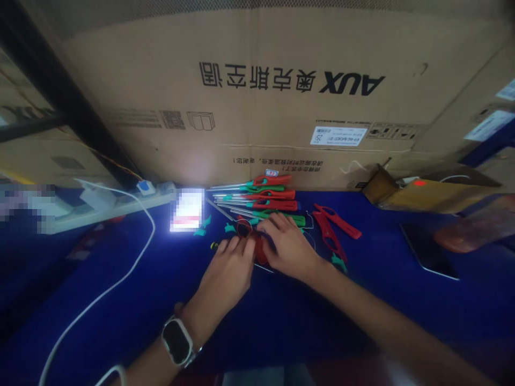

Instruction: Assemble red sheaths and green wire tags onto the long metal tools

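My left hand (228, 265) and my right hand (286, 242) meet over a small red part (257, 247) on the blue table cover (281, 316). The fingers of both hands are curled and pressed around it; most of the part is hidden under them. A smartwatch (177, 341) is on my left wrist. Just beyond my fingers lies a pile of long lighters (265, 201) with red and green handles and metal stems. Two red handle shells (332, 228) lie to the right of my right hand.
A lit phone (186, 209) lies left of the pile. A white cable (120, 279) curves from a power strip (116, 206) toward the front left. A large cardboard box (281, 91) stands behind. A dark phone (428, 252) and a cardboard piece (434, 194) lie at right.
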`<state>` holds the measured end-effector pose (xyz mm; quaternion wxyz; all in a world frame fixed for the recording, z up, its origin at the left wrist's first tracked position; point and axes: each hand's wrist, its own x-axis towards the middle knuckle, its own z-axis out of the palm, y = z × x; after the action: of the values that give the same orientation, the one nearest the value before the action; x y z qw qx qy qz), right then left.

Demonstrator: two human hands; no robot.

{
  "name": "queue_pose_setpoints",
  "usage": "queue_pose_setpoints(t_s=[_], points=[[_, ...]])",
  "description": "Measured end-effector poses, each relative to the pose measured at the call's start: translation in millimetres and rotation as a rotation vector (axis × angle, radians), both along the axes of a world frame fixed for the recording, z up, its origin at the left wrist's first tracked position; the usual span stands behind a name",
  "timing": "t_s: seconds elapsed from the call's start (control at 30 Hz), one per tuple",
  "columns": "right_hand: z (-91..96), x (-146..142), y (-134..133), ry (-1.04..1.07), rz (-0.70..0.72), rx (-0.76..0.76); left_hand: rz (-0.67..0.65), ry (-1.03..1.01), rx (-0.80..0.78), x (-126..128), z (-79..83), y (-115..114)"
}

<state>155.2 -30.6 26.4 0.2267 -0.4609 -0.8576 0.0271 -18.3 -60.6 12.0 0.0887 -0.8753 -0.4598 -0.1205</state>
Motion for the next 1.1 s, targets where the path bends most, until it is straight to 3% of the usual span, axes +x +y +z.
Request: queue_pose_setpoints(t_s=[0.13, 0.27, 0.4, 0.57, 1.1], points=[[2.6, -3.1, -18.9, -0.023, -0.176, -0.078, 0.008, -0.082, -0.053, 1.0, 2.3, 1.1], [1.2, -6.5, -17.6, -0.077, -0.259, -0.184, 0.046, -0.288, -0.101, -0.5, 6.4, 6.4], [-5.8, -8.0, -15.9, -0.096, -0.287, -0.193, 0.142, -0.379, -0.142, -4.7, 5.5, 12.1], [-15.6, -8.8, -17.4, -0.062, -0.302, -0.131, 0.1, -0.284, -0.201, -4.3, 1.9, 13.7], [-24.1, -7.7, -13.6, -0.027, -0.289, -0.15, 0.163, -0.428, -0.31, -2.7, 0.2, 17.8]])
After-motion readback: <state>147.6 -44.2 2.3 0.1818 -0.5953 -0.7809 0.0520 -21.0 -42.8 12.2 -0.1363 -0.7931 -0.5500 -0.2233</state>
